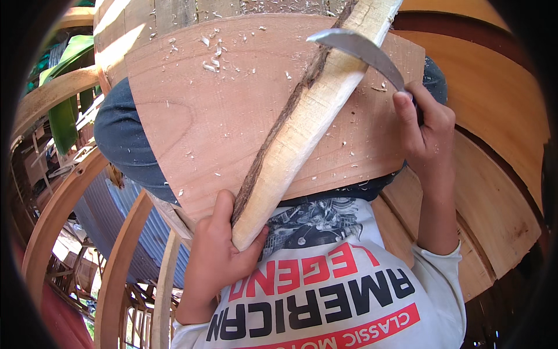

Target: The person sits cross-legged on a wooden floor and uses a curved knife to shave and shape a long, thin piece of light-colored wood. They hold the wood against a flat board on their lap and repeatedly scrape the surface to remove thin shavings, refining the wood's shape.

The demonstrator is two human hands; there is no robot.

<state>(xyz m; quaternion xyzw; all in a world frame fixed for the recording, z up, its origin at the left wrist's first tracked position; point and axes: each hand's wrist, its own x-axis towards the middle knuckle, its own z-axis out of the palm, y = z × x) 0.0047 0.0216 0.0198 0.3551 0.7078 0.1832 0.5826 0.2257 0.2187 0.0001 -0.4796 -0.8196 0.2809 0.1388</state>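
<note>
A long, pale strip of wood (317, 119) with dark bark along its left edge slants from my lap up to the far right. My left hand (222, 251) grips its near end, thumb on one side and fingers on the other. In my right hand (428, 129) is a sickle (372, 53) with a curved metal blade, its handle mostly hidden by my fingers. The blade lies across the upper part of the strip, its tip past the bark edge. Beneath the strip, a flat wooden board (203, 125) rests across my legs.
Small wood shavings (214, 55) are scattered over the board. Curved wooden railing bars (125, 264) stand at the left, with corrugated metal sheets (145, 232) and a green leaf (63, 122) beyond. Wide wooden planks (482, 203) lie at the right.
</note>
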